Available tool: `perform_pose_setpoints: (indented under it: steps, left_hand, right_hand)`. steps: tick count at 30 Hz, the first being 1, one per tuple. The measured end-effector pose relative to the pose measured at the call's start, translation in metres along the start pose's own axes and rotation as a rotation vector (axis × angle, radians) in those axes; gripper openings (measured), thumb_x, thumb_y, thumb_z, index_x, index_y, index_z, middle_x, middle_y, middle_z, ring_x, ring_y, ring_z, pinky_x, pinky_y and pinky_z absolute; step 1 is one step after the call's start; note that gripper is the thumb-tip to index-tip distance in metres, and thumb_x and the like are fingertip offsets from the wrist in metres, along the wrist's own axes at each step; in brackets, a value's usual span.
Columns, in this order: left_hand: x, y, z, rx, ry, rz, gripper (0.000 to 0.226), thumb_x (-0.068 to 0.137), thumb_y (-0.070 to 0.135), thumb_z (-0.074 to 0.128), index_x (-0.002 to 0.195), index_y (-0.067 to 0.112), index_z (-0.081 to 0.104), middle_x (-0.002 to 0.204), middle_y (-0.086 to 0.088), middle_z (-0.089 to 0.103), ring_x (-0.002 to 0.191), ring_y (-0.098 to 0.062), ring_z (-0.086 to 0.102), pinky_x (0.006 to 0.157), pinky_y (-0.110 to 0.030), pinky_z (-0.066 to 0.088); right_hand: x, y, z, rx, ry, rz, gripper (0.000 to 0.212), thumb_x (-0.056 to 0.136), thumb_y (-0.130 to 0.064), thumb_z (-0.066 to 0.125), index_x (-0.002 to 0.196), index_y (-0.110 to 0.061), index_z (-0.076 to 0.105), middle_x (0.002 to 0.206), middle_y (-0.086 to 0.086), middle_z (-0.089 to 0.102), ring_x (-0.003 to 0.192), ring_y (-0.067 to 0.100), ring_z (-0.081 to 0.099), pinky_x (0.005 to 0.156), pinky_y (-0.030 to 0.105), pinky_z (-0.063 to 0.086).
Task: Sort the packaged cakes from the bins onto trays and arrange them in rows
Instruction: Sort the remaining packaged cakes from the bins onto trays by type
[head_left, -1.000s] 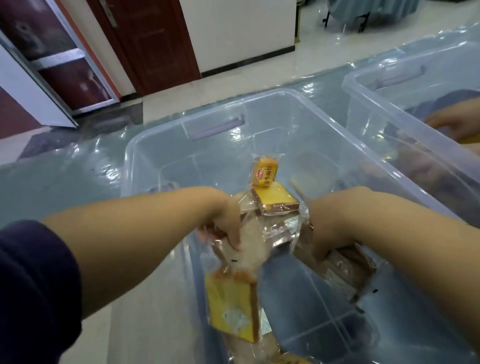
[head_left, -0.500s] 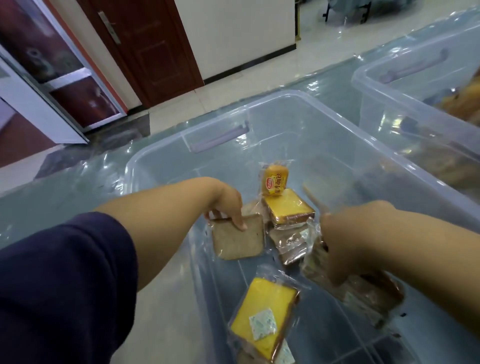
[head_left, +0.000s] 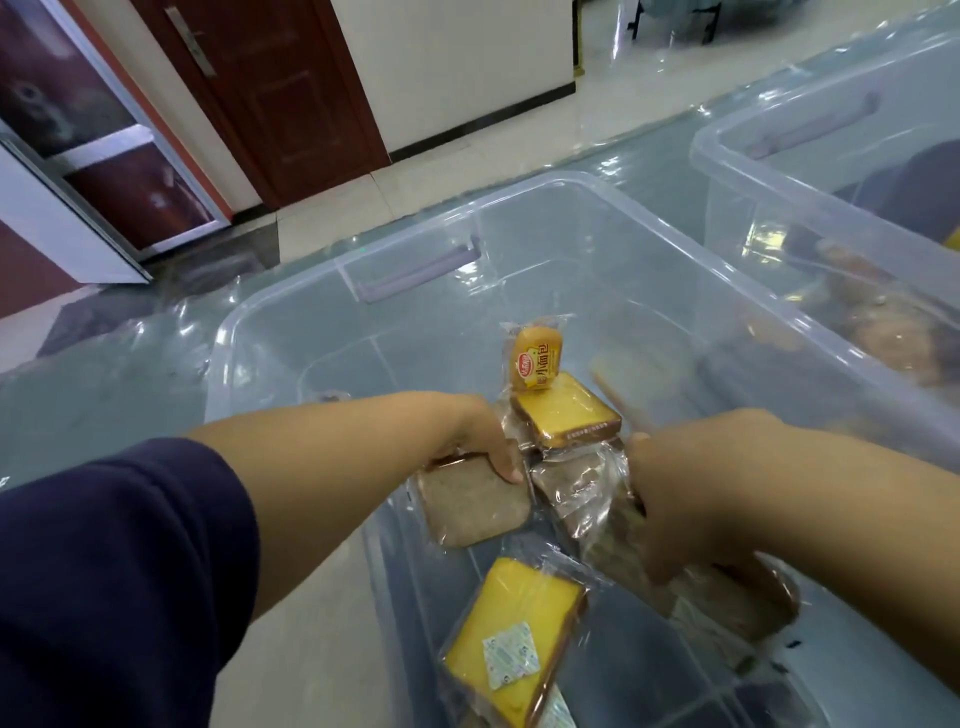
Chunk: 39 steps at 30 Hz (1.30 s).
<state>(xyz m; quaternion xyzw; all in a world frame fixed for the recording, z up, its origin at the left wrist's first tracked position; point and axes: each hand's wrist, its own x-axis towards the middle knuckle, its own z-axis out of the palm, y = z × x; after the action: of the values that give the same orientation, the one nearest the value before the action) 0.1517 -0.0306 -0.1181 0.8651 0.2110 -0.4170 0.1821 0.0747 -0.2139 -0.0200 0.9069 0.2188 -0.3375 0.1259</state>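
Down on the bottom of the bin (head_left: 675, 242) lie the few cakes left to sort, so I judge this bin close to emptied, though no tray shows and I cannot tell how many rows are laid. The left hand (head_left: 480, 441) grips a brown cake (head_left: 472, 504) at its far edge, thumb on top, about the middle of the bin. The right hand (head_left: 691, 499) is curled round a bunch of brown packets (head_left: 737, 597) toward the bin's right wall. Loose are a yellow cake (head_left: 566, 415) just beyond the hands, a small bun packet (head_left: 535, 361) leaning against its far side, and a second yellow cake (head_left: 511, 644) by the near edge. All of these have yet to come out. A second bin (head_left: 779, 171) at the right holds brown goods, blurred through its wall, so more sorting seems to remain there.

Both bins stand on a grey-blue table (head_left: 104, 374) under a glossy clear sheet that wrinkles and catches the light. Beyond its far edge is a pale tiled floor (head_left: 441, 182), a white wall with a dark skirting, a dark brown door (head_left: 291, 88), and glazed panels at the left.
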Motion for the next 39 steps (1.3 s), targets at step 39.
perform_pose_setpoints:
  steps: [39]
  left_hand:
    - [-0.203, -0.079, -0.018, -0.468, 0.936, 0.519, 0.044, 0.071, 0.041, 0.078, 0.099, 0.031, 0.046, 0.085, 0.019, 0.054, 0.078, -0.003, 0.056, 0.065, -0.03, 0.052]
  right_hand:
    - [-0.052, 0.004, -0.031, 0.347, 0.609, 0.019, 0.032, 0.077, -0.04, 0.061, 0.088, -0.021, 0.039, 0.076, -0.005, 0.051, 0.072, 0.017, 0.052, 0.06, 0.031, 0.039]
